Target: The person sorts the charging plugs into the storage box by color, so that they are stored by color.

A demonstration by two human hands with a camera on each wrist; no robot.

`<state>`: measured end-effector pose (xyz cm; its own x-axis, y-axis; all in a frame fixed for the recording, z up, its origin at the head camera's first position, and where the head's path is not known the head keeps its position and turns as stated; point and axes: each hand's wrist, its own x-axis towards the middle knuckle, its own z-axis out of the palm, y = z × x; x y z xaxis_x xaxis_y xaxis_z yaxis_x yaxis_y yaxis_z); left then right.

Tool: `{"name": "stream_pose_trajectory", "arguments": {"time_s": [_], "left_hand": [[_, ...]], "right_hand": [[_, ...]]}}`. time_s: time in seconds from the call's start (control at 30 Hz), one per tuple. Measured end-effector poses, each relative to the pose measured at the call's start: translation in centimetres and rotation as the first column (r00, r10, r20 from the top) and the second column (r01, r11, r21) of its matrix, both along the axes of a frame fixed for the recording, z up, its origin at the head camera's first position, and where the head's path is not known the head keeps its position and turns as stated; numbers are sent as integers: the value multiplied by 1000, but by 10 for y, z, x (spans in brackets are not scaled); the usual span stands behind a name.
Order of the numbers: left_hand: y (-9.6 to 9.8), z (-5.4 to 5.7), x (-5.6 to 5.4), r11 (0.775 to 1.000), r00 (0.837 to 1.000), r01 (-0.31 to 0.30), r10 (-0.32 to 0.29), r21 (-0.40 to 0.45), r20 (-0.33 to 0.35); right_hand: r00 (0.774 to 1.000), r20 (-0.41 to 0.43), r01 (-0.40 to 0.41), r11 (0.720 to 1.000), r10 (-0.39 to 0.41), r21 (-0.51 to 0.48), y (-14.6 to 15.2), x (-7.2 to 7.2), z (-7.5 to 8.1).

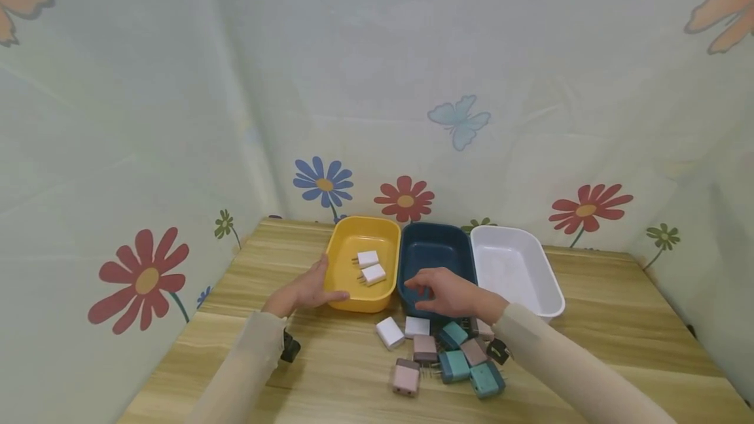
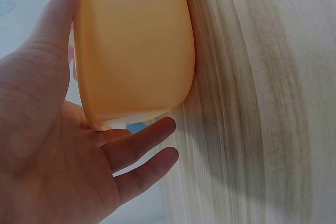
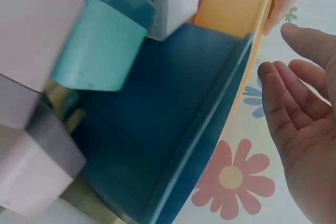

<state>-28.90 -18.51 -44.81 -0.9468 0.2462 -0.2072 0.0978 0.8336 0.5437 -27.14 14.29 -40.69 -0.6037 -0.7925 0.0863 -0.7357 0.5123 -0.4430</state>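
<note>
My left hand (image 1: 306, 288) rests at the near left corner of a yellow bin (image 1: 363, 303), its thumb along the front rim and its fingers by the left side. In the left wrist view two fingers extend loosely below the yellow bin (image 2: 136, 40). Two white charger plugs (image 1: 373, 274) lie inside that bin. Above the near part of a dark blue bin (image 1: 437, 234), my right hand (image 1: 450, 293) hovers with loosely bent fingers. Nothing shows between its fingers (image 3: 275, 98) in the right wrist view. No plug shows in the visible part of the blue bin.
Two more white plugs (image 1: 390, 333), several pink plugs (image 1: 406, 377) and several teal plugs (image 1: 454, 366) lie on the wooden table (image 1: 330, 385) in front of the bins. A white bin (image 1: 550, 280) stands right of the blue one. Printed curtain (image 1: 365, 84) hangs behind.
</note>
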Motion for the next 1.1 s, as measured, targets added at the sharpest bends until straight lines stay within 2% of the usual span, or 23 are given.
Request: {"name": "stream_pose_trajectory", "arguments": {"time_s": [0.3,0.53,0.8,1.1], "left_hand": [[-1,0,-1,1000,1000,2,-2,21,-7],[-1,-1,-2,1000,1000,12,-12,17,-15],[0,-1,-1,1000,1000,16,-15,16,-19],[-1,-3,-2,999,1000,19,-19,25,-20]], "right_hand": [[998,-20,-64,998,64,-8,-4,16,-9],[996,33,-87,995,86,43,-18,27,-12],[992,-10,-122,988,123,96,-31,28,-26],[991,-62,-108,984,118,144,-40,24,-35]]}}
